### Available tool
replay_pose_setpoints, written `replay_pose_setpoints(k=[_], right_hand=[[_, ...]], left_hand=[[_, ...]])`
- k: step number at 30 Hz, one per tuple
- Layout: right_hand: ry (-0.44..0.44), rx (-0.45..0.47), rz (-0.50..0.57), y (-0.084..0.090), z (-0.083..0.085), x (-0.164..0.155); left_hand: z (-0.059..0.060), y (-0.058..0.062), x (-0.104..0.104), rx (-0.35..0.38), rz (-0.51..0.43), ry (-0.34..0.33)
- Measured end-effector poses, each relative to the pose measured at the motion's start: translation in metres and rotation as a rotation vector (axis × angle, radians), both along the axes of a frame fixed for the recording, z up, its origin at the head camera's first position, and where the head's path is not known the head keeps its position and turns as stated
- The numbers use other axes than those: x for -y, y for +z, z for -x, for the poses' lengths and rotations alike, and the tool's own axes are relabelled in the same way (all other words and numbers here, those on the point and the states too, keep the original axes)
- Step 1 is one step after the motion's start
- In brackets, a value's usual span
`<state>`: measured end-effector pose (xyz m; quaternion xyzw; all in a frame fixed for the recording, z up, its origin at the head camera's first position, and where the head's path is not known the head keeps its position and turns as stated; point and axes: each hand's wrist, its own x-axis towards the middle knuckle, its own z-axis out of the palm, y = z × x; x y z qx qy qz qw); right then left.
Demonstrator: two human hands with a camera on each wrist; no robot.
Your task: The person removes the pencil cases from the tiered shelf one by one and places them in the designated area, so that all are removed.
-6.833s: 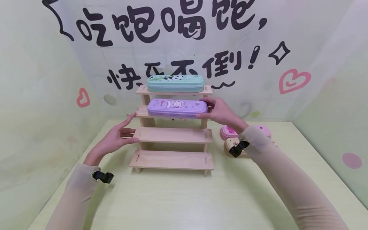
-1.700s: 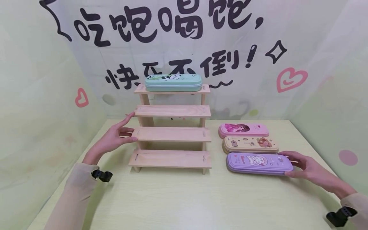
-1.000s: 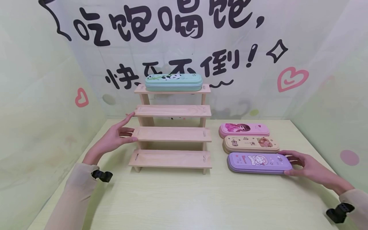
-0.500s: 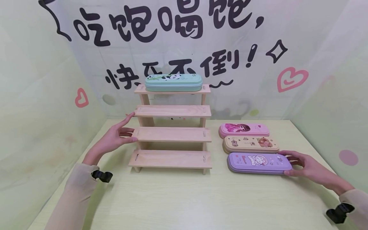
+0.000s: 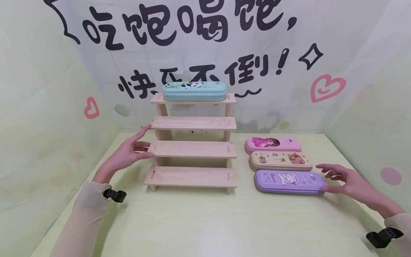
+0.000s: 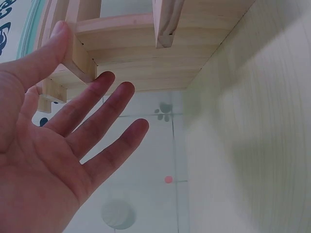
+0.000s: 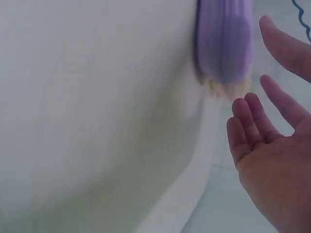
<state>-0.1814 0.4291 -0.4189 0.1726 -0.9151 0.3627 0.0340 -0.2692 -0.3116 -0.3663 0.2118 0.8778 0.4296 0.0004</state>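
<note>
A purple pencil case (image 5: 290, 182) with a rabbit picture lies on the table at the right. My right hand (image 5: 354, 185) is just off its right end, fingers spread and loosely bent. The right wrist view shows a gap between that hand (image 7: 277, 141) and the case (image 7: 226, 43). At the wooden four-step rack (image 5: 192, 150), my left hand (image 5: 128, 151) touches the left ends of the middle shelves with thumb and forefinger. Its other fingers (image 6: 97, 116) stretch out beneath, holding nothing. A mint pencil case (image 5: 194, 91) with pandas sits on the top shelf.
Behind the purple case, a beige pencil case (image 5: 280, 161) and a pink one (image 5: 273, 144) lie in a row on the table (image 5: 205, 225). A lettered backdrop (image 5: 263, 114) stands behind the rack, with light walls at both sides.
Over the span, my right hand has carried the purple pencil case from the second shelf down to the table beside the beige one, then let go and drawn slightly right. The left hand stays put.
</note>
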Motion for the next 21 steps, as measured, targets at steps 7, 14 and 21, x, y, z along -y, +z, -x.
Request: replay_pose_setpoints(k=[7, 14, 21], right_hand=[[-0.01, -0.082, 0.03, 0.025, 0.005, 0.025], [0.006, -0.115, 0.005, 0.055, 0.017, 0.062], [0.044, -0.105, -0.002, 0.079, 0.039, 0.101]], left_hand=[[0.001, 0.0, -0.001, 0.003, -0.002, -0.003], [0.0, 0.0, -0.001, 0.002, 0.005, 0.004], [0.0, 0.001, 0.0, -0.002, 0.0, 0.003]])
